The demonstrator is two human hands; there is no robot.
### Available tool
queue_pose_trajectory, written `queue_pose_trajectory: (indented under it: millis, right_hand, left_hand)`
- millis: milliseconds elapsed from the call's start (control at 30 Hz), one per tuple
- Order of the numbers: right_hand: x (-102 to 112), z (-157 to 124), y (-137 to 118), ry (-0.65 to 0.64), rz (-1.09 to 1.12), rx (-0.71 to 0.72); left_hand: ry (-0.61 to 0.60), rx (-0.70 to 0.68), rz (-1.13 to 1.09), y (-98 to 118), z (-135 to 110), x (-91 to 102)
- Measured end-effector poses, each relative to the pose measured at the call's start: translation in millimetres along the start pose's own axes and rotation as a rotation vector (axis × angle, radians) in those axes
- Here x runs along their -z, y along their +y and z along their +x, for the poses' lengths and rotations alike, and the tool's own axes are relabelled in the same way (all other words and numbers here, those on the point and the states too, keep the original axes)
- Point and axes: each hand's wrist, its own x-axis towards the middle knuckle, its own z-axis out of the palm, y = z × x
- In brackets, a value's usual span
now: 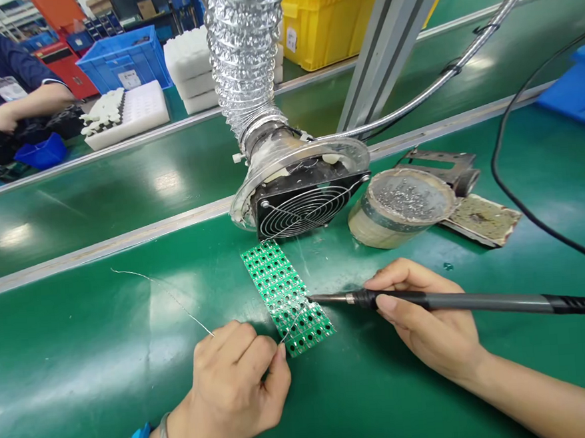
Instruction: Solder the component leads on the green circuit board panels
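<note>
A green circuit board panel [277, 280] with rows of dark round holes lies on the green work surface. My left hand [236, 383] is closed in a pinch on a thin solder wire [199, 322]. One end of the wire reaches over the panel; the other trails off to the upper left. My right hand [424, 316] grips a soldering iron [428, 301] like a pen. The iron's tip points left and meets the panel near its right edge, close to the wire's end. Whether tip and wire touch, I cannot tell.
A fume extractor fan [302, 208] on a silver duct [248, 48] hangs just behind the panel. Behind my right hand stand a tub of solder bits [383, 229] and an iron stand with a sponge tray [483, 219]. A black cable [503, 184] curves at right. A co-worker [18, 98] sits across.
</note>
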Motion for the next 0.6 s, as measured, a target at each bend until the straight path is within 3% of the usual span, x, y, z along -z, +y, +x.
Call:
queue_pose_trajectory:
  millis: [267, 600]
  right_hand:
    - [2.4, -1.1, 2.1, 0.002, 0.012, 0.01]
    - [5.2, -9.0, -3.2, -0.032, 0.048, 0.018]
  left_hand:
    - [0.004, -0.008, 0.005, -2.6, 0.8, -4.2]
    - [0.006, 0.015, -0.024, 11.5, -3.0, 20.8]
